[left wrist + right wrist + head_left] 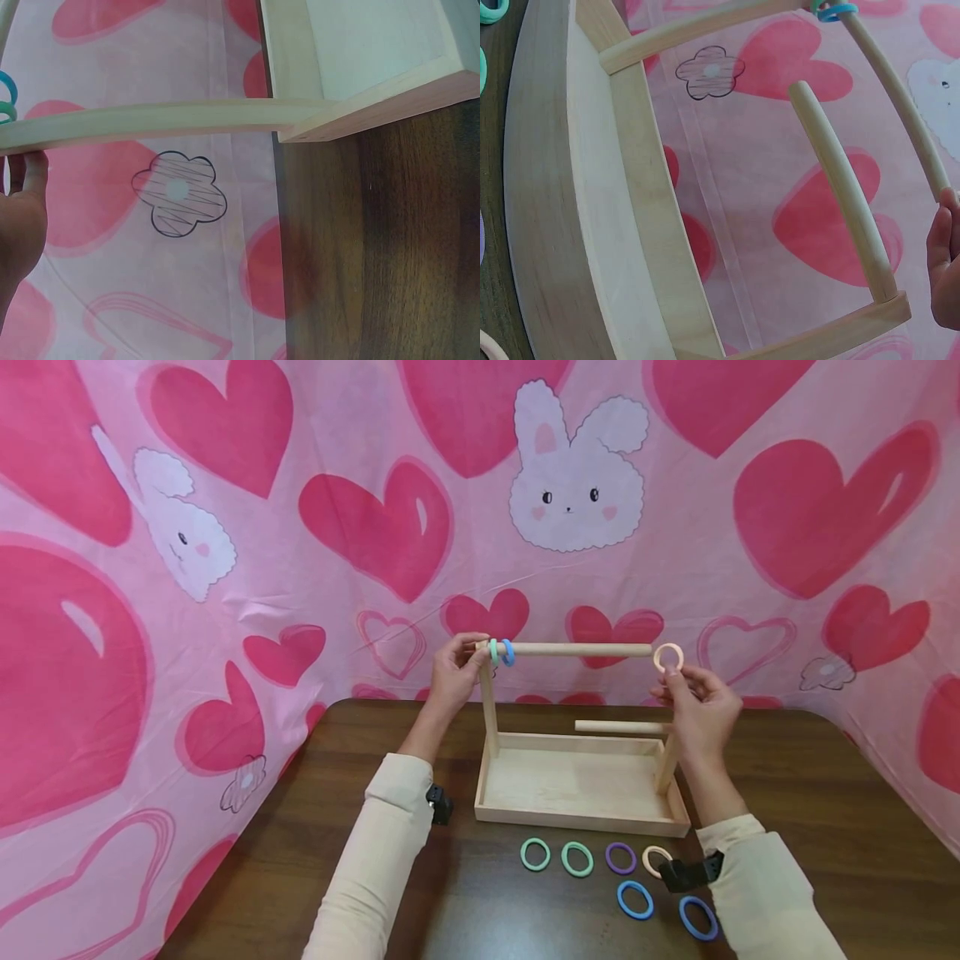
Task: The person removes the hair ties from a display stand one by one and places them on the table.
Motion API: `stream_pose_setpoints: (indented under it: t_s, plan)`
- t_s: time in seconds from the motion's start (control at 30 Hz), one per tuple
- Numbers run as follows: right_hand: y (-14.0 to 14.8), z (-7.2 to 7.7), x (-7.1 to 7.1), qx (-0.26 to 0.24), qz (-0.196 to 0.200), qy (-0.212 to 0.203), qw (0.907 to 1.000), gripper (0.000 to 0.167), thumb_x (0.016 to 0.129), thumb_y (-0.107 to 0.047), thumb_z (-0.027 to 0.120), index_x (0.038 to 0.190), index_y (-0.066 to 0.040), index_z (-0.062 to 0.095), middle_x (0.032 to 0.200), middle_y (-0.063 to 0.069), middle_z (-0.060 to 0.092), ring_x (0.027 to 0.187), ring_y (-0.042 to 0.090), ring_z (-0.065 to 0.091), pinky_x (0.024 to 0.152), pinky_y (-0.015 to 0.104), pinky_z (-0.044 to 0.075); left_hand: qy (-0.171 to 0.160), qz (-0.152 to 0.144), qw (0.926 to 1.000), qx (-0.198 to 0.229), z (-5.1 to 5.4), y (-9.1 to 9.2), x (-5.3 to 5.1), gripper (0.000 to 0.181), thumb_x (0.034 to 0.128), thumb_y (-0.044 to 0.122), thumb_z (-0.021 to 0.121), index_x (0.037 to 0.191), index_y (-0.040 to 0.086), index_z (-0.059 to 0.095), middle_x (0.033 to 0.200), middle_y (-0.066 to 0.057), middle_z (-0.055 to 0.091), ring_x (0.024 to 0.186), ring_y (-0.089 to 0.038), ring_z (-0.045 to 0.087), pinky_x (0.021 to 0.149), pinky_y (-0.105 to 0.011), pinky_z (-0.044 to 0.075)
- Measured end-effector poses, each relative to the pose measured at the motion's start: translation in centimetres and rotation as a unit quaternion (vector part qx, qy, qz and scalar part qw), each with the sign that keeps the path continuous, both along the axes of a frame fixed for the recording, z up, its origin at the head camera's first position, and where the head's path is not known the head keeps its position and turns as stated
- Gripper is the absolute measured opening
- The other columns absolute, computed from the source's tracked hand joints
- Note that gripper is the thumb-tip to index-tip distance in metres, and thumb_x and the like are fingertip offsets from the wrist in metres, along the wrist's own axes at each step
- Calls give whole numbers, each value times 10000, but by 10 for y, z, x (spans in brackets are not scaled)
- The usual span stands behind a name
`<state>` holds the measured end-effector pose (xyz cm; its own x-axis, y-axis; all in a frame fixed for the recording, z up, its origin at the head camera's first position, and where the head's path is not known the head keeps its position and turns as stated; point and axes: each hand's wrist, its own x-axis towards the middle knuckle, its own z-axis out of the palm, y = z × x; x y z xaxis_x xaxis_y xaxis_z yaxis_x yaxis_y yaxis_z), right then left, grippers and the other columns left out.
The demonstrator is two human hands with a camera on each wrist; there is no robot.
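Observation:
My left hand [455, 670] grips the top of the wooden stand's left post [489, 714], where the upper rod [577, 649] begins. A green ring [493, 652] and a blue ring [508, 652] hang on that rod near its left end. Between thumb and fingers, my right hand [701, 706] pinches a cream-coloured ring [668, 657] beside the rod's free right end. In the head view a small gap shows between ring and rod tip. The right wrist view cuts off most of the right hand, and the pinched ring is mostly out of it.
A shorter lower rod [622, 727] juts left from the right post [666, 764]. Both posts stand on a shallow wooden tray [585, 821]. In front of it lie several loose rings, among them a purple ring [621, 858] and a blue ring [635, 900], on the brown table [465, 893].

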<state>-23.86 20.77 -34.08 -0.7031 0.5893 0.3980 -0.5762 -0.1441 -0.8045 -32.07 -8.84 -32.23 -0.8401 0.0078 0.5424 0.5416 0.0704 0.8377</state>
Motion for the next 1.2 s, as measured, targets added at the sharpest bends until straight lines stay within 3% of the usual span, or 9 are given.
stream_pose_setpoints:
  t_s: [0.23,0.57,0.97,1.2]
  plan:
    - [-5,2,9,-85,164,183,9997,68,902,46,700,863,3,735,667,-28,751,536,66,710,548,179,569,116,-39,9999,5,0,-1,1,226,955,-45,637,1172,-103,647,1118,-347,659,851,-8,625,754,-157,566]
    - [-7,-3,22,-97,732,274,9969,191,914,87,663,811,-52,743,679,18,756,556,84,719,557,200,581,192,-156,9997,72,-1,-2,3,222,952,-54,634,1166,-110,643,1081,-336,643,820,-12,633,714,-162,572]
    - [-4,-13,38,526,1261,-229,9904,214,930,77,650,828,-85,745,697,-15,754,585,72,726,594,214,594,118,-119,9999,35,-1,-3,2,224,956,-36,638,1172,-96,646,1089,-340,647,813,-3,619,621,-164,504]
    - [0,-16,45,913,1499,-521,9831,229,957,12,651,829,-140,763,702,-68,760,609,37,731,615,189,591,41,-192,9998,15,0,-3,4,226,969,-27,625,1183,-97,633,1091,-340,636,812,-21,618,652,-168,558]
